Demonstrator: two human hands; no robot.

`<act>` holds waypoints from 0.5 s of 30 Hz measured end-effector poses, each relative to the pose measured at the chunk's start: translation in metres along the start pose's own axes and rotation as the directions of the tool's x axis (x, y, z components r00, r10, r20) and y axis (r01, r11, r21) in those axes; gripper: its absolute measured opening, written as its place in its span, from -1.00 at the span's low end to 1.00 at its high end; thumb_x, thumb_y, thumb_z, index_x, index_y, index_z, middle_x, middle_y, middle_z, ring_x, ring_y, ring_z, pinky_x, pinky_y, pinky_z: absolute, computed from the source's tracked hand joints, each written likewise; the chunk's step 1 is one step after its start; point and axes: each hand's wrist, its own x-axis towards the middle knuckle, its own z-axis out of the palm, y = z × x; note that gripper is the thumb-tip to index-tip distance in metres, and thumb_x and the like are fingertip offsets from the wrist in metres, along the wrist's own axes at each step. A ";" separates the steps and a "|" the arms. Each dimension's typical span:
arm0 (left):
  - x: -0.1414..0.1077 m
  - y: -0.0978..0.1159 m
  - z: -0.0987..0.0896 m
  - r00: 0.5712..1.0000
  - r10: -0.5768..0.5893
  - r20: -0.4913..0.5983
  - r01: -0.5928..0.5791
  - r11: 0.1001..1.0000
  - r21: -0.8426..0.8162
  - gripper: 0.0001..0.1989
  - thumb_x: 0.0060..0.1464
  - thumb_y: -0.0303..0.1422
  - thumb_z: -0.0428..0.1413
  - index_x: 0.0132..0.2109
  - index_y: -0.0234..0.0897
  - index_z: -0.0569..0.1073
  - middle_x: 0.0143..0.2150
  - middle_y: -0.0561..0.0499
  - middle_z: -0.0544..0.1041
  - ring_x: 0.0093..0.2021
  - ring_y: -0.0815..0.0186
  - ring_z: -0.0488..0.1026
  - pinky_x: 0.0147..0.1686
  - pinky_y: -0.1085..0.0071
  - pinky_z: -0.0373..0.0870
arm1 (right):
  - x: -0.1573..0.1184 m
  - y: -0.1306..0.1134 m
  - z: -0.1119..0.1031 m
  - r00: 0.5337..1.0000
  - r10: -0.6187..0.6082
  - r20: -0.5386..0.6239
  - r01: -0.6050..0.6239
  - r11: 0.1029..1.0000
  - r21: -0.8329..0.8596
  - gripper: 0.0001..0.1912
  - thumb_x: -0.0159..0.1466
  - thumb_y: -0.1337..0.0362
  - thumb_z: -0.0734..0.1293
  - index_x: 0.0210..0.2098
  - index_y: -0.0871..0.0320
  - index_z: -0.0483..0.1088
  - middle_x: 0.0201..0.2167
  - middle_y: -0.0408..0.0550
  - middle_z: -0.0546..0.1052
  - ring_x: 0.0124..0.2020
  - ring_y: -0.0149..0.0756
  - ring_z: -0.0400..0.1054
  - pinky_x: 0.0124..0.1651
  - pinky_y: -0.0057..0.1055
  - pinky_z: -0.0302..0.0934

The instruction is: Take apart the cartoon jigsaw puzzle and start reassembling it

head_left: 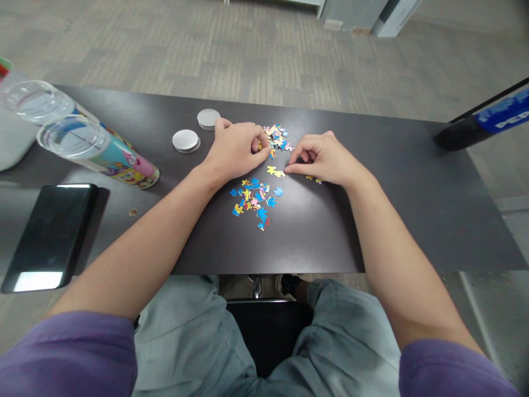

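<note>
My left hand is closed in a pinch at the near edge of a heap of jigsaw puzzle pieces. A small orange and blue piece shows at its fingertips. Thumb and forefinger of my right hand are closed at the right end of a pair of yellow puzzle pieces, seemingly gripping its edge. More yellow pieces lie partly hidden under that hand. Nearer me, a loose group of mostly blue pieces is spread on the dark table.
Two white round lids lie left of my left hand. Two clear-topped cartoon-print tubes stand farther left, behind a black glossy device. A dark bottle with a blue label stands at the right end.
</note>
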 end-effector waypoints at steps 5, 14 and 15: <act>0.000 0.001 0.001 1.000 -0.004 -0.003 0.004 1.000 0.000 -0.98 0.30 -0.32 0.33 -0.14 -0.04 0.66 -0.22 0.06 0.68 -0.03 -0.05 0.68 0.42 -0.34 0.24 | 0.003 -0.012 0.009 0.999 -0.047 0.004 0.047 0.999 0.003 -0.65 0.61 -0.21 0.64 0.06 -0.09 0.80 -0.27 -0.18 0.58 -0.21 -0.13 0.46 0.29 0.03 0.16; -0.007 0.003 -0.002 0.993 0.071 0.096 -0.077 0.995 0.058 -0.49 0.23 -0.10 0.57 0.22 -0.10 0.65 0.39 -0.28 0.63 0.45 -0.44 0.53 0.52 -0.38 0.26 | 0.004 -0.009 0.014 1.000 -0.014 0.014 0.016 0.992 -0.128 -0.60 0.73 0.03 0.41 0.36 -0.24 0.86 -0.02 0.01 0.63 0.03 0.07 0.50 0.38 0.16 0.12; -0.007 0.002 -0.003 0.991 0.085 0.106 -0.092 0.994 0.057 -0.41 0.20 -0.10 0.61 0.27 -0.10 0.64 0.43 -0.30 0.59 0.49 -0.49 0.50 0.53 -0.39 0.27 | 0.003 -0.007 0.012 1.000 -0.017 0.018 0.019 0.992 -0.126 -0.62 0.70 0.05 0.42 0.32 -0.25 0.88 -0.05 -0.01 0.62 0.00 0.04 0.50 0.39 0.17 0.12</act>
